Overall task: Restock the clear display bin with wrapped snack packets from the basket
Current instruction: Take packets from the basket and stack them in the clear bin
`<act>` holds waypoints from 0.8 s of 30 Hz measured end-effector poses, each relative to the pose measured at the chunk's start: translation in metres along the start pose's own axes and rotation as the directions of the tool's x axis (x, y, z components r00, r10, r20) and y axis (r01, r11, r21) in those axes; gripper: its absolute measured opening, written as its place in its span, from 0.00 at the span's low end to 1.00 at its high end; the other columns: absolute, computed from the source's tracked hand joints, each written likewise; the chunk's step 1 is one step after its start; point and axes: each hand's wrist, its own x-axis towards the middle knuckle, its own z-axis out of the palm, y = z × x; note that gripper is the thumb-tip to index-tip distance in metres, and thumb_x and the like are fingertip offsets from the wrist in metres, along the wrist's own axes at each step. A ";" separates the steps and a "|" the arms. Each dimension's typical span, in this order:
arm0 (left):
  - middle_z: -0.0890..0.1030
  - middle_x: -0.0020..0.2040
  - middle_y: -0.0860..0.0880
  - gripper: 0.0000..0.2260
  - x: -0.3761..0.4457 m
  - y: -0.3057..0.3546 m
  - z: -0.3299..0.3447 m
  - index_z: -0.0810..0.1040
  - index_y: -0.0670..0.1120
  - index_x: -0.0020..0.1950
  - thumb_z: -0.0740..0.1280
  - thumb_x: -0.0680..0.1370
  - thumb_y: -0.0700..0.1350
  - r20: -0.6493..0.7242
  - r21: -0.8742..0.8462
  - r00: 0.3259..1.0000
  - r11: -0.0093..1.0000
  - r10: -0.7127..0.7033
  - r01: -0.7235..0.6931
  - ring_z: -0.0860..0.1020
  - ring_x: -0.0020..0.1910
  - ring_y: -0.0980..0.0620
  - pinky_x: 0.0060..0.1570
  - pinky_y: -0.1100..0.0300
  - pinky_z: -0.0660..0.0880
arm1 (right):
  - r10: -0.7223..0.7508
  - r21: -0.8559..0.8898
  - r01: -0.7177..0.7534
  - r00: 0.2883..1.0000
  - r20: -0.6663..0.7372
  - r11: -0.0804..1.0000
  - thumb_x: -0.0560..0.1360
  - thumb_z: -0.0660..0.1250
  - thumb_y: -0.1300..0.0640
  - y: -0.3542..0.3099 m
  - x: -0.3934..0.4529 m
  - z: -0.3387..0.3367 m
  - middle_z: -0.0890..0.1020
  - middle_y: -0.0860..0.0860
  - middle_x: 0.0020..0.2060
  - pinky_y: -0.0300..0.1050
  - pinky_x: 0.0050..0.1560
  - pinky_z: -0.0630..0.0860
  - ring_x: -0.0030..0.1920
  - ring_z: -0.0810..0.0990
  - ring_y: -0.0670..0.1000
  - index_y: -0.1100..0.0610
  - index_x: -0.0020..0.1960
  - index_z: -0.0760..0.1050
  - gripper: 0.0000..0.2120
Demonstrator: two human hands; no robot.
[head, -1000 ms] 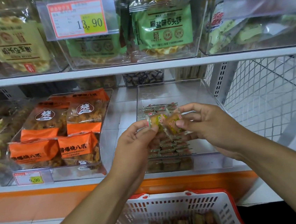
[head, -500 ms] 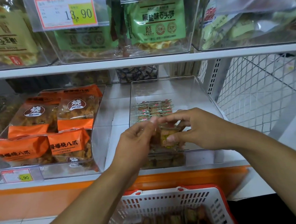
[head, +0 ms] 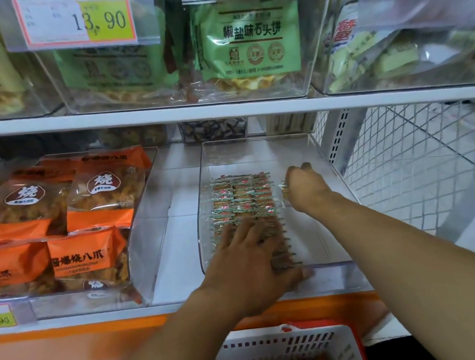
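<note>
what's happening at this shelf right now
A person is restocking a clear display bin on the lower shelf. The left hand rests flat on the rows of wrapped snack packets already inside, while the right hand holds a packet at the right of the rows. A basket waits below.

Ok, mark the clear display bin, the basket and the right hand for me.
clear display bin (head: 332, 268): head view, on its bare front wall.
basket (head: 303, 341): head view, on its white slotted rim.
right hand (head: 304, 186): head view, on the back of the hand, inside the bin.
</note>
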 end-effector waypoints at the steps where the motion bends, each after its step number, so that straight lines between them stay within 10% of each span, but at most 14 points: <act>1: 0.60 0.81 0.54 0.44 0.001 -0.001 0.001 0.65 0.57 0.78 0.43 0.71 0.80 -0.001 0.010 1.000 1.000 -0.005 0.005 0.49 0.81 0.50 0.79 0.42 0.46 | 0.013 0.021 -0.013 1.000 0.014 1.000 0.75 0.64 0.71 0.003 0.006 0.005 0.71 0.63 0.63 0.48 0.56 0.75 0.56 0.79 0.63 0.64 0.62 0.75 0.16; 13: 0.61 0.81 0.54 0.47 0.001 -0.003 0.006 0.64 0.57 0.78 0.41 0.68 0.83 0.077 -0.026 0.995 0.998 -0.062 0.064 0.53 0.81 0.52 0.80 0.44 0.49 | 0.293 0.503 -0.223 0.954 -0.062 0.835 0.77 0.60 0.70 -0.006 0.028 0.035 0.77 0.60 0.59 0.48 0.54 0.77 0.56 0.79 0.61 0.60 0.70 0.67 0.22; 24: 0.63 0.80 0.52 0.45 0.002 -0.003 0.004 0.64 0.57 0.78 0.43 0.70 0.81 0.086 -0.016 0.995 0.998 -0.055 0.057 0.55 0.81 0.51 0.79 0.43 0.51 | 0.306 0.524 -0.241 0.951 -0.039 0.817 0.76 0.64 0.71 -0.006 0.031 0.036 0.77 0.61 0.57 0.47 0.53 0.77 0.53 0.77 0.59 0.62 0.66 0.68 0.19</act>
